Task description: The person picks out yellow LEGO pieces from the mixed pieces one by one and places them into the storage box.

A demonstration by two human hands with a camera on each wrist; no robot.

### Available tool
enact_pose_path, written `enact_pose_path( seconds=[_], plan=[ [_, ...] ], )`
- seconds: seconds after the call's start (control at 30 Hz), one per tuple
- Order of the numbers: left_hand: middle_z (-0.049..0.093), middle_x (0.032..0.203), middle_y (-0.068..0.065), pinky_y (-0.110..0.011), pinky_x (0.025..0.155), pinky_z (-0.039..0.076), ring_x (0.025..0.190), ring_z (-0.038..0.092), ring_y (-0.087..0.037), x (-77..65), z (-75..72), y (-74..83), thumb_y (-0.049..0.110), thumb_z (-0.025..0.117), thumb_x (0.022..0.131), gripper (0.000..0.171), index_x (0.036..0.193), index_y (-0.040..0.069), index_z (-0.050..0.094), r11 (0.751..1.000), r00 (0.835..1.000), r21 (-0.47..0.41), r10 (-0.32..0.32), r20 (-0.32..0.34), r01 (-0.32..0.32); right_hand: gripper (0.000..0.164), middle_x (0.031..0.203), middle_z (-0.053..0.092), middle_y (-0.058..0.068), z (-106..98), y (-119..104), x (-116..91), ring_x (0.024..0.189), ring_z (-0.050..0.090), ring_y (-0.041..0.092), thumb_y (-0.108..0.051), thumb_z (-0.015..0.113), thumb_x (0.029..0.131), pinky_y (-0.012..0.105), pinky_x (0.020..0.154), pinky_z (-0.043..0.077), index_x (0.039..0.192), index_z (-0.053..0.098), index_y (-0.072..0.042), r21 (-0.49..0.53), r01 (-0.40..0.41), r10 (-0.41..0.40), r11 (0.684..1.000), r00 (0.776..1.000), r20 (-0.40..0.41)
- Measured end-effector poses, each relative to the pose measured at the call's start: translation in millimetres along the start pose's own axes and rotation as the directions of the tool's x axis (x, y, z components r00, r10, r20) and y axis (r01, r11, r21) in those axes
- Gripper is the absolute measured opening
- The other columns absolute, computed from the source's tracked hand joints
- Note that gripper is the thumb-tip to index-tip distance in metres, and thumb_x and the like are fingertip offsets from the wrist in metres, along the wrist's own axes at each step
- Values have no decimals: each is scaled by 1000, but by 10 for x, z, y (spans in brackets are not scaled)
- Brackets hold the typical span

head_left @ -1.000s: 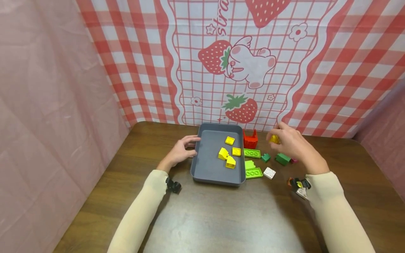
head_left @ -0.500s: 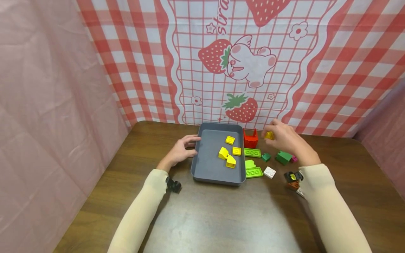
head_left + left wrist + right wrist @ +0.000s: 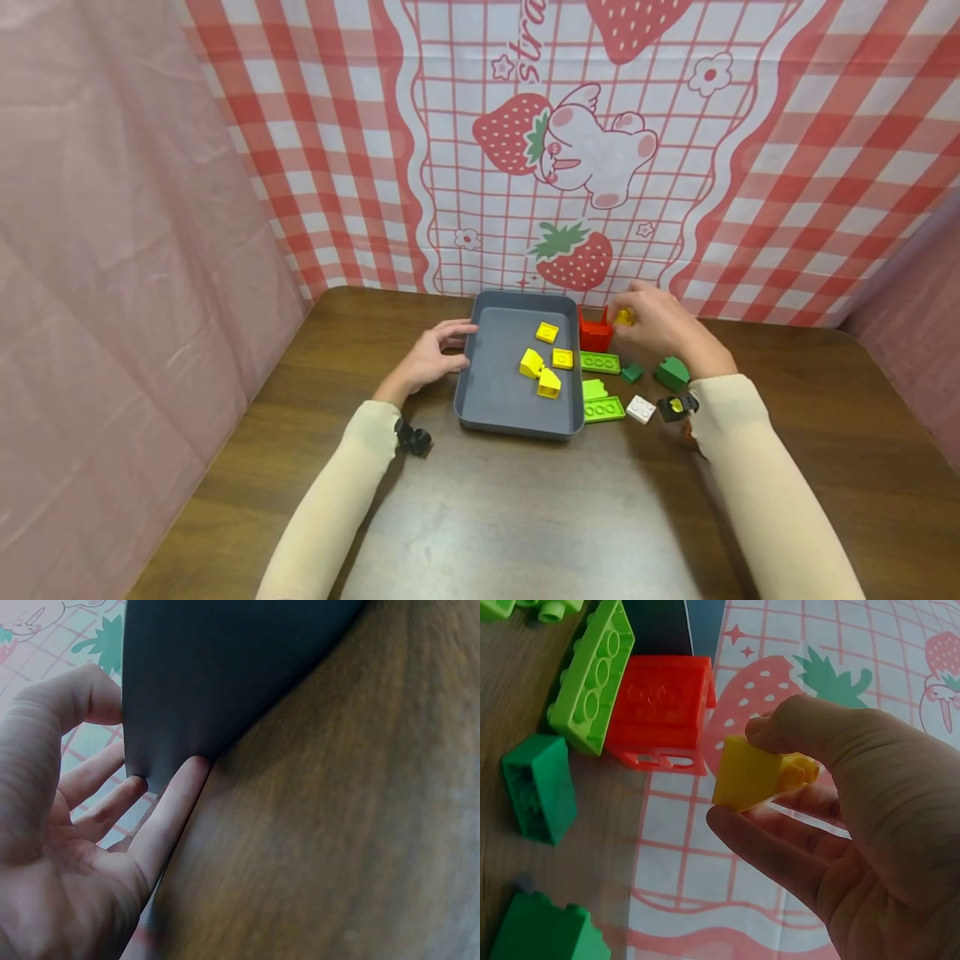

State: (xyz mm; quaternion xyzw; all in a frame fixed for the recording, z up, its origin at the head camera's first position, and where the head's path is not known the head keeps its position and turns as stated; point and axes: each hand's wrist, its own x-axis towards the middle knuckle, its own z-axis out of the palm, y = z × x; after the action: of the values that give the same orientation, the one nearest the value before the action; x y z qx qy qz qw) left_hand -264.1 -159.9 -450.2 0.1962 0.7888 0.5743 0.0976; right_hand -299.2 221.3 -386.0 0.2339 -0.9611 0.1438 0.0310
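Note:
My right hand pinches a yellow building brick with a sloped side between thumb and fingers. It is above the table, just right of a red slotted block. My left hand touches the left side of a dark grey tray, its fingertips against the outer wall and rim. Inside the tray lie two flat yellow bricks, one of them the farther flat brick, and two sloped yellow bricks, including the nearer sloped brick.
Right of the tray lie light green long bricks, a small dark green brick, a larger green brick and a white brick. An orange piece is partly hidden by the right wrist. A strawberry-print cloth hangs behind the table.
The right hand has moved left toward the red block and tray, carrying the yellow brick. The left hand stays against the tray, whose contents look the same.

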Motion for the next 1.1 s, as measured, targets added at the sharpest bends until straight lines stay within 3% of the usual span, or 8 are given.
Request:
enact_pose_path(
  seconds=[0.37,0.6,1.1],
  plan=[
    [34,159,-25,-49,90,61,132,47,-49,-7,18,7,-9,63,84,59,141,-8,51,1000,1000,-1,-8,-2,8,15,100,59,12,91,-134,179,87,53,29,-7,73,81,45,74,53,96,76,-8,30,2,-3,1000,1000,30],
    [34,158,-25,-50,91,60,132,47,-49,1,14,-3,-10,63,84,58,140,-8,51,1000,1000,-8,-10,-12,9,17,110,60,9,114,-250,236,97,53,28,-9,73,84,45,80,58,101,74,-10,101,-24,16,995,997,77],
    [34,158,-27,-50,91,60,132,47,-50,-7,14,21,-10,63,84,57,140,-8,52,1000,1000,-2,-3,-13,3,10,101,57,11,188,-521,472,87,54,27,-11,75,85,41,76,55,95,74,-12,43,41,-45,998,994,102]
  ],
)
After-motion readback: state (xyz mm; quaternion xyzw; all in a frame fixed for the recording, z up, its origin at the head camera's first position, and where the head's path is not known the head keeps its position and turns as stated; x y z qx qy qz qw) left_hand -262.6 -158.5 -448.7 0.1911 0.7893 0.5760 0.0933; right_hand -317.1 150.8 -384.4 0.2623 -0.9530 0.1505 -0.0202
